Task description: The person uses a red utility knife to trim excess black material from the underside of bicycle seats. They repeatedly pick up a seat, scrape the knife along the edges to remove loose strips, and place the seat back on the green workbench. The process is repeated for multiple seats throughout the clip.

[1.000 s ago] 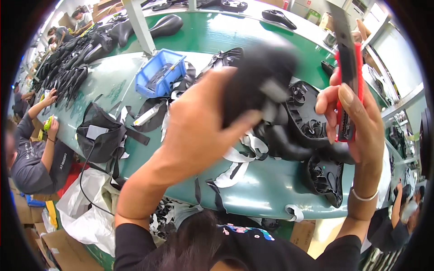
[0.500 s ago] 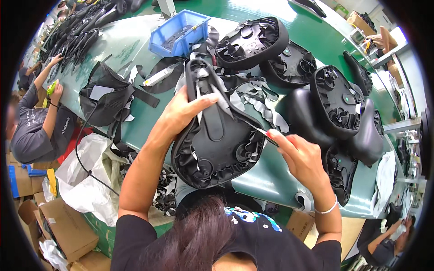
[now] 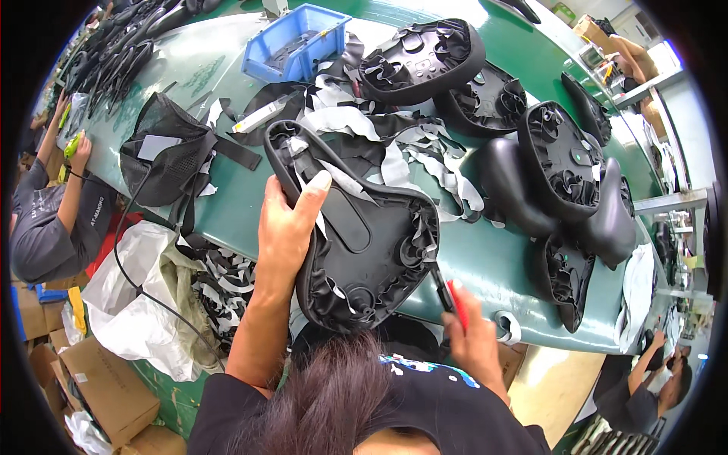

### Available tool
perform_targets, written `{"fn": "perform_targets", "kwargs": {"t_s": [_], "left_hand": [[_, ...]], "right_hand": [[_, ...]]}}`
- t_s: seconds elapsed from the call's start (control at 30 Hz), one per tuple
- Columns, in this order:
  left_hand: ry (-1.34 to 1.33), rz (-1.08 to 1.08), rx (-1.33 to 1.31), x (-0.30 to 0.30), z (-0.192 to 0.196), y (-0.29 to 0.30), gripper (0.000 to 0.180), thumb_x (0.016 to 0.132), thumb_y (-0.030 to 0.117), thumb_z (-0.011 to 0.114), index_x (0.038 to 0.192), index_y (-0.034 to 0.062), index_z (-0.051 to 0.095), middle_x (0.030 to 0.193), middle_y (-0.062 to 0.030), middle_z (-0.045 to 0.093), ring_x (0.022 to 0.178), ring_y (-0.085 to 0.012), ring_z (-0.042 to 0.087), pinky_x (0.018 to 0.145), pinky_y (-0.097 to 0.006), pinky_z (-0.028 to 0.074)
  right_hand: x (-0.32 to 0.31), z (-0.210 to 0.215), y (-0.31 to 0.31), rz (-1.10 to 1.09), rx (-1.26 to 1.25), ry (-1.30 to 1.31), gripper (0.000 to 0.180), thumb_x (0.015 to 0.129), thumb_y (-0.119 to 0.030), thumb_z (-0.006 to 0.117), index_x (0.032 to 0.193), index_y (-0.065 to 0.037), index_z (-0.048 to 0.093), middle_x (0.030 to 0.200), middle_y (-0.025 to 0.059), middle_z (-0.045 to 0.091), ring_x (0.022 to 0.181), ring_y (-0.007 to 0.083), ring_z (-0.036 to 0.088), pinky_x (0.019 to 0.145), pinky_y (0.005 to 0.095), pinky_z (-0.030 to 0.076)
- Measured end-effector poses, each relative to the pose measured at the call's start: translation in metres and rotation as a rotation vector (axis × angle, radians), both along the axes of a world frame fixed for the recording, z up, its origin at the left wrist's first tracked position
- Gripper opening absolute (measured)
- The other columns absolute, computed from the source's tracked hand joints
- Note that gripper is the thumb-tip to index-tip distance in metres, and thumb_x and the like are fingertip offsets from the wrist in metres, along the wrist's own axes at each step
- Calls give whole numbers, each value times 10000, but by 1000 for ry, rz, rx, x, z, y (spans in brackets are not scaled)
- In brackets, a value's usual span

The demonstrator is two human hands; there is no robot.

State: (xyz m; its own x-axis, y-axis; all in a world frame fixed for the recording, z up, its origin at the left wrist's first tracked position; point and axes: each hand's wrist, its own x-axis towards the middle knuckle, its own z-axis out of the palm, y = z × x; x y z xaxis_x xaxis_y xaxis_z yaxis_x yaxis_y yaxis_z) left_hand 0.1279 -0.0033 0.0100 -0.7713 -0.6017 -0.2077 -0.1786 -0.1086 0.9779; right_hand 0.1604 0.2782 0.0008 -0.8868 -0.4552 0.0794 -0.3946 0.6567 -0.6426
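With your left hand (image 3: 288,227) pinching the saddle (image 3: 362,262) at its 9 o'clock, over the near edge of the table (image 3: 485,265), and right hand (image 3: 474,334) wrapped round the red-handled knife (image 3: 444,288) at 4 o'clock, cut shallow.

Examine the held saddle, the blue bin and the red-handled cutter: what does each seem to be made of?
Saddle: smooth, dark base, probably moulded plastic; wrinkled folds along its rim suggest a flexible cover, perhaps synthetic leather.
Blue bin: likely moulded plastic, from its even colour and sheen.
Cutter: bright red grip, probably plastic; narrow dark blade, likely metal, finish blurred.
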Motion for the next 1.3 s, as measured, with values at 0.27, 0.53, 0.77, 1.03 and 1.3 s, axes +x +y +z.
{"fn": "perform_targets", "kwargs": {"t_s": [0.27, 0.53, 0.77, 1.03, 1.3], "left_hand": [[197, 137, 107, 21, 0, 26, 536, 832, 242, 693, 1200, -11, 395, 1024, -64, 500, 903, -112, 472, 794, -263, 405], [124, -460, -1068, 1, -2, 9, 667, 670, 302, 770, 1237, 102, 481, 1221, -107, 459, 1172, -289, 392, 942, -439, 300], [558, -922, -900, -58, -14, 29, 178, 802, 190, 638, 699, 75, 549, 611, -54, 455, 603, -236, 469, 635, -337, 334], [278, -718, -159, -53, -5, 43, 220, 860, 176, 567, 681, 50, 579, 685, -56, 584, 714, -161, 571, 707, -274, 396], [624, -723, -194, -62, 1, 24, 142, 830, 148, 621, 893, 41, 551, 761, -34, 515, 685, -163, 486, 674, -298, 411]], "right_hand": [[-103, 5, -82, -54, -210, 235, 575, 761, -74, 654, 1297, -40, 446, 997, 135, 610, 677, 159, 598, 622, 309, 506], [-106, 23, -44, -382, -847, -164, 466, 782, -8, 587, 1232, 1, 468, 889, 54, 580, 621, 69, 540, 517, 198, 448], [-67, 31, -18, 1, -249, 33, 561, 816, -55, 663, 1322, -12, 424, 867, 114, 649, 640, 150, 621, 556, 245, 487], [-46, 12, -11, 51, 307, 238, 552, 841, -170, 645, 1360, -207, 462, 576, 63, 471, 444, 239, 502, 408, 371, 364], [-50, 33, -31, -37, 398, 120, 482, 846, -113, 591, 1317, -133, 489, 753, 166, 638, 557, 340, 578, 494, 391, 414]]}}
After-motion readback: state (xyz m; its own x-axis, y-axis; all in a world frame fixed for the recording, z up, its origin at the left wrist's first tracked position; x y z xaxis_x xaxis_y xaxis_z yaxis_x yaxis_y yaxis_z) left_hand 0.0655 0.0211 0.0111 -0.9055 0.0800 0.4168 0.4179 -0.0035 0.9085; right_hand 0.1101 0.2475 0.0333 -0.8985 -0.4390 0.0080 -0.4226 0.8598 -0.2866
